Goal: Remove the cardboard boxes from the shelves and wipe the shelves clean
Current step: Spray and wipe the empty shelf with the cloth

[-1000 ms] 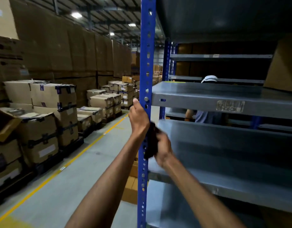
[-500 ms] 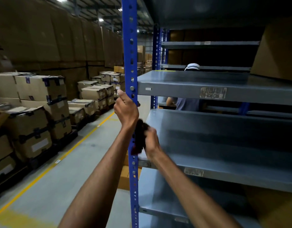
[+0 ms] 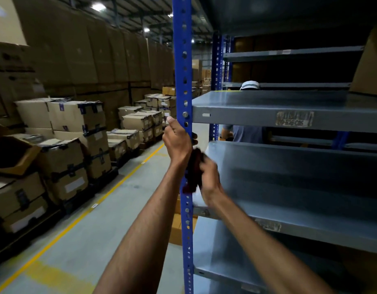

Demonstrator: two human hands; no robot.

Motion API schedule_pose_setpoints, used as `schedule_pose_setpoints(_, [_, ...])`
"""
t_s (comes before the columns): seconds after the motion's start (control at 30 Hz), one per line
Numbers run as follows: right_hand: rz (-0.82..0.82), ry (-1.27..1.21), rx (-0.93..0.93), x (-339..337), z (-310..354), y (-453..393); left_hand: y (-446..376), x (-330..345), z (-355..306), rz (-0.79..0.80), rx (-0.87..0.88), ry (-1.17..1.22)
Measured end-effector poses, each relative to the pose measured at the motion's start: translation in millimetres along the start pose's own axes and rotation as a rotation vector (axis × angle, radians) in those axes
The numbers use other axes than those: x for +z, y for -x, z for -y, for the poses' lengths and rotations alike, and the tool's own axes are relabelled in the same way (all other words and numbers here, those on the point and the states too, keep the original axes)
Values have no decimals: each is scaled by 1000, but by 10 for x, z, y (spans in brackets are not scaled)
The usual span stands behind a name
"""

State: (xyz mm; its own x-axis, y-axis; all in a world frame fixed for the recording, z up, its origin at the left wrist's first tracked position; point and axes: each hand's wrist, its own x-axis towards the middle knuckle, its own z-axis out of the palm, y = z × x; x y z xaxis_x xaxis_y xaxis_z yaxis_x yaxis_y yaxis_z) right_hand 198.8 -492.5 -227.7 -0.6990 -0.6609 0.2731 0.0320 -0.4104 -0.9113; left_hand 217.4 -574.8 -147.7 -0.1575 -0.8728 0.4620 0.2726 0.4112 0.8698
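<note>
both forearms reach up from the bottom edge. right hand (image 3: pixel 209 179), blurred: fingers (image 3: pixel 207 164) curled round a dark red cloth (image 3: pixel 192 172), pressing it to the blue upright (image 3: pixel 184 85) of the rack, just inboard of the post. left hand (image 3: pixel 177 141) sits directly above the cloth; its fingers wrap the same upright, tips (image 3: pixel 195 136) showing on the shelf side, thumb (image 3: pixel 171 122) pointing up along the post.

right of both hands: grey middle shelf (image 3: pixel 300 187), bare metal, front lip running away from the right fingers. above the left fingers: upper shelf (image 3: pixel 257 111) with a worn label (image 3: pixel 294 118) on its front edge; a cardboard box (image 3: pixel 370 66) stands at its far right end. below the wrists: lower shelf (image 3: pixel 221 257).

left of the fingers, across the floor (image 3: pixel 94 240) with its yellow line (image 3: pixel 83 217): strapped cartons on pallets (image 3: pixel 75 132). beyond the shelves: a person in a white cap (image 3: pixel 249 84), partly hidden.
</note>
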Motion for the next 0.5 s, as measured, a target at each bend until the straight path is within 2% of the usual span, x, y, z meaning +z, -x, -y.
schedule_pose_setpoints(0.13, [36, -113, -156, 247, 478, -261, -28, -48, -13, 1, 24, -74])
schedule_pose_setpoints(0.27, [8, -51, -133, 129, -19, -103, -55, -41, 4, 39, -18, -46])
schedule_pose_setpoints(0.43, [9, 106, 28, -129, -395, 308, -33, -120, -7, 324, -126, 128])
schedule_pose_setpoints(0.5, [-35, 153, -99, -112, -337, 320, -3, -139, -59, 308, -148, 126])
